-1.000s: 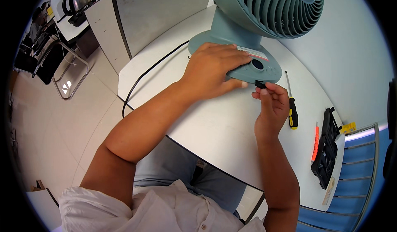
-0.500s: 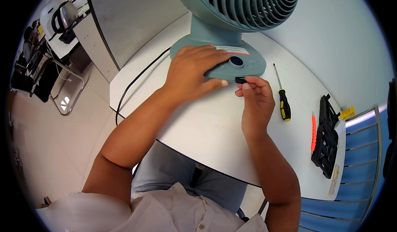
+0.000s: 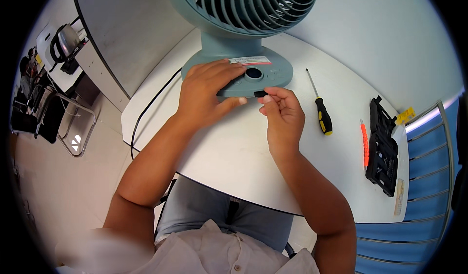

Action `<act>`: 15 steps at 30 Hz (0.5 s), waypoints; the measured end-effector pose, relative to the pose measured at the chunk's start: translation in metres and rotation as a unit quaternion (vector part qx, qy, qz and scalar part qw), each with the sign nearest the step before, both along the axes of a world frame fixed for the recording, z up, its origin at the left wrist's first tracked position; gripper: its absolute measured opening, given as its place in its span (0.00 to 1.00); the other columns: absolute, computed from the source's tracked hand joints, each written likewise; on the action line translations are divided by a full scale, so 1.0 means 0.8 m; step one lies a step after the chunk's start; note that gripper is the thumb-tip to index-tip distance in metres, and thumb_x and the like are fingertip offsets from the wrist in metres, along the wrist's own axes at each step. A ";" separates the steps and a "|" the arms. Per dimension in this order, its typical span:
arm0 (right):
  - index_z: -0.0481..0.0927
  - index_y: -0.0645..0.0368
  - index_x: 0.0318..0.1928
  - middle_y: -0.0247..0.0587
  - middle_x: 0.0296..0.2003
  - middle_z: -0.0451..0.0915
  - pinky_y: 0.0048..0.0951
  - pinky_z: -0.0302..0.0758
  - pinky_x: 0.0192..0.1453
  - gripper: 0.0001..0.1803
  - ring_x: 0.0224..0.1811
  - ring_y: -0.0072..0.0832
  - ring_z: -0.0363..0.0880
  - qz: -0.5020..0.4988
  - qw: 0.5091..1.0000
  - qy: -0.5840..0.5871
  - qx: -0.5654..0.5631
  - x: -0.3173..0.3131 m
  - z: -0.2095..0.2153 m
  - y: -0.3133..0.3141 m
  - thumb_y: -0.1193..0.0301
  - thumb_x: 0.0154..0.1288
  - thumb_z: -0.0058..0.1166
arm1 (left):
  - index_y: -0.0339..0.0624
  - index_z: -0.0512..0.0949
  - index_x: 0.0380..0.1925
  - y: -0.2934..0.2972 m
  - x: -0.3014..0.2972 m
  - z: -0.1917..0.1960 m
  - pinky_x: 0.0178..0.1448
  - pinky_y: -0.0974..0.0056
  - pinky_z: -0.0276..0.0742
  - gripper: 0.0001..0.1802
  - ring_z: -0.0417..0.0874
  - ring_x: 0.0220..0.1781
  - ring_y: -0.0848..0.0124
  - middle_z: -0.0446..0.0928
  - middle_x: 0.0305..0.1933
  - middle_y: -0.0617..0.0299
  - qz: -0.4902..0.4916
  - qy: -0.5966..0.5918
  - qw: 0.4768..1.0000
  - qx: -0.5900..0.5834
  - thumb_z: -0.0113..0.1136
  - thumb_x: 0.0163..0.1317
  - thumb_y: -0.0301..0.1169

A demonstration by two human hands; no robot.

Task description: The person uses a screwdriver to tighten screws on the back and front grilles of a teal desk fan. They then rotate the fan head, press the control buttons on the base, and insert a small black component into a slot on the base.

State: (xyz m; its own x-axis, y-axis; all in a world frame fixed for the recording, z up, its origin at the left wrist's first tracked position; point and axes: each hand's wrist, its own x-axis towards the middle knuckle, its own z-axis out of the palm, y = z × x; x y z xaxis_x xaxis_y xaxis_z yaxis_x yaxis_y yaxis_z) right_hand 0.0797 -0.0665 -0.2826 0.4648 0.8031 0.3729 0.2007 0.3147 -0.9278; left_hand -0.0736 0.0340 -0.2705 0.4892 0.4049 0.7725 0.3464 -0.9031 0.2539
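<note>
A grey-green electric fan [image 3: 231, 44] stands on the white table with its rounded base toward me. Across the left part of the base lies my left hand [image 3: 208, 89], its fingers stretched over the top and the thumb spread apart near the front edge. My right hand [image 3: 283, 113] pinches a small black piece [image 3: 260, 94] between thumb and fingers, right at the base's front edge. Whether that piece touches the base or what exactly it is, I cannot tell. A dark round knob [image 3: 253, 73] sits on the base between the hands, in front of a white and red label [image 3: 249, 60].
Right of my right hand lies a black and yellow screwdriver [image 3: 322, 115]. Beyond it are an orange flexible shaft [image 3: 364, 144] and an open black tool case [image 3: 382, 152]. A black cord [image 3: 152, 101] runs off the table's left side. A kettle [image 3: 67, 40] stands far left.
The view has shifted, so the fan and table tools appear further left. Both hands keep their places at the base, the right one still pinching the black piece.
</note>
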 end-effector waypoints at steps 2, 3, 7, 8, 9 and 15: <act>0.75 0.62 0.46 0.36 0.34 0.81 0.19 0.73 0.38 0.08 0.31 0.17 0.75 0.002 1.000 0.002 0.016 0.001 -0.001 0.001 0.78 0.67 0.52 | 0.46 0.79 0.50 -0.001 0.002 0.001 0.60 0.55 0.67 0.31 0.77 0.59 0.57 0.80 0.52 0.60 -0.007 -0.008 1.000 0.001 0.73 0.42 0.40; 0.75 0.62 0.46 0.36 0.34 0.81 0.19 0.73 0.38 0.08 0.31 0.17 0.75 0.004 1.000 0.007 0.030 0.000 -0.001 0.002 0.78 0.67 0.53 | 0.46 0.79 0.50 -0.001 0.002 0.002 0.60 0.56 0.67 0.31 0.77 0.59 0.57 0.80 0.53 0.60 -0.010 -0.008 1.000 0.002 0.73 0.42 0.40; 0.73 0.62 0.44 0.36 0.33 0.81 0.19 0.73 0.38 0.07 0.32 0.17 0.75 0.005 0.997 0.052 0.049 0.001 -0.005 0.006 0.78 0.66 0.53 | 0.45 0.79 0.49 -0.001 0.003 0.002 0.60 0.56 0.67 0.31 0.77 0.60 0.57 0.80 0.53 0.60 -0.018 -0.006 1.000 0.002 0.73 0.42 0.40; 0.73 0.62 0.41 0.36 0.33 0.81 0.20 0.73 0.38 0.05 0.32 0.17 0.76 0.007 0.998 0.045 0.052 0.000 -0.003 0.006 0.78 0.66 0.53 | 0.45 0.79 0.49 -0.001 0.003 0.002 0.60 0.56 0.67 0.31 0.77 0.60 0.57 0.80 0.53 0.60 -0.018 -0.004 1.000 0.002 0.73 0.42 0.40; 0.73 0.62 0.41 0.36 0.33 0.81 0.20 0.73 0.38 0.05 0.32 0.18 0.76 0.005 0.998 0.035 0.047 0.000 -0.004 0.006 0.78 0.66 0.53 | 0.45 0.79 0.49 -0.001 0.002 0.002 0.60 0.56 0.67 0.31 0.77 0.60 0.57 0.80 0.53 0.60 -0.017 -0.002 1.000 0.003 0.73 0.42 0.40; 0.74 0.62 0.40 0.36 0.32 0.82 0.22 0.75 0.38 0.04 0.33 0.20 0.79 0.015 0.999 0.029 0.040 0.003 -0.008 0.008 0.79 0.65 0.54 | 0.45 0.79 0.50 -0.001 0.005 0.004 0.60 0.56 0.67 0.31 0.77 0.59 0.57 0.80 0.53 0.60 -0.017 -0.001 1.000 0.007 0.73 0.42 0.41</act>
